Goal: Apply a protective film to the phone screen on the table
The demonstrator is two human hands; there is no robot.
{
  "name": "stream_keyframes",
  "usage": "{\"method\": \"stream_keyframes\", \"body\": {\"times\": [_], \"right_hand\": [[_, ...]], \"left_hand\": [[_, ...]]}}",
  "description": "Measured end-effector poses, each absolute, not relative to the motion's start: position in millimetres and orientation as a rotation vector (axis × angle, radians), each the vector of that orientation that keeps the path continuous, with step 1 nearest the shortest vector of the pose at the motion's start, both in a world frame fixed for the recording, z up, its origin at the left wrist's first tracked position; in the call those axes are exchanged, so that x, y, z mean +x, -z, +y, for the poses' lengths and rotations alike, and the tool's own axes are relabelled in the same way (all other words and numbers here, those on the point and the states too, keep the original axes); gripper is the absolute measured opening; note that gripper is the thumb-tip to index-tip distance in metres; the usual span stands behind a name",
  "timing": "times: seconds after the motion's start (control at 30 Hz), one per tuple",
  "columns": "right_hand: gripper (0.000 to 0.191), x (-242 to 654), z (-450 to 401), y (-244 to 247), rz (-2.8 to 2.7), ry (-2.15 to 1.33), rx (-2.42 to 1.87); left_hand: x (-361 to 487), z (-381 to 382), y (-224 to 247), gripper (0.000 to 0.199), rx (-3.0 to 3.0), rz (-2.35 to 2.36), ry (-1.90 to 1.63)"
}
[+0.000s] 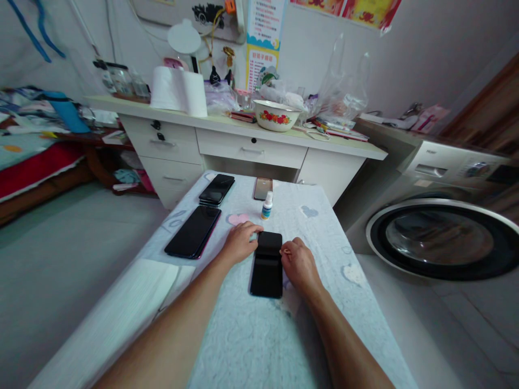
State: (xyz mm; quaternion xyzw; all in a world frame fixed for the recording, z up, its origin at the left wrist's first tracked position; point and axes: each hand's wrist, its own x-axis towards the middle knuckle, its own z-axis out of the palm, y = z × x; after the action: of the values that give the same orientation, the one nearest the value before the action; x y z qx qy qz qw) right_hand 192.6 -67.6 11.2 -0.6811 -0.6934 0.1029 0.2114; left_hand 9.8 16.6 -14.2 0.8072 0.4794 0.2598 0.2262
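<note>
A black phone [266, 275] lies screen up on the cloth-covered table [239, 335]. My left hand [242, 241] touches its upper left edge, fingers bent and close together; what they grip, if anything, is too small to tell. At the phone's right edge, my right hand [299, 262] is closed, its fingertips pinched on something I cannot make out. Just beyond the phone stands a small white spray bottle [267, 206] with a blue label. Farther back lies a gold-brown phone [263, 188].
Stacked dark phones [193, 232] lie at the table's left, with another stack [218, 188] behind them. A white desk [251, 148] holding a floral bowl [276, 115] and paper rolls [178, 91] borders the far end. A washing machine [438, 167] stands at the right.
</note>
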Motion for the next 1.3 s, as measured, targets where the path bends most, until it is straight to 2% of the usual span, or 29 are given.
{"method": "stream_keyframes", "body": {"times": [0.53, 1.3], "right_hand": [[0.019, 179.0, -73.2, -14.0, -2.024, -0.339, -1.807], [0.015, 161.0, -88.6, -21.5, -2.288, -0.419, -1.525]], "left_hand": [[10.4, 17.3, 15.7, 0.045, 2.257, 1.341, -0.702], [10.4, 17.3, 14.1, 0.045, 2.246, 1.334, -0.701]]}}
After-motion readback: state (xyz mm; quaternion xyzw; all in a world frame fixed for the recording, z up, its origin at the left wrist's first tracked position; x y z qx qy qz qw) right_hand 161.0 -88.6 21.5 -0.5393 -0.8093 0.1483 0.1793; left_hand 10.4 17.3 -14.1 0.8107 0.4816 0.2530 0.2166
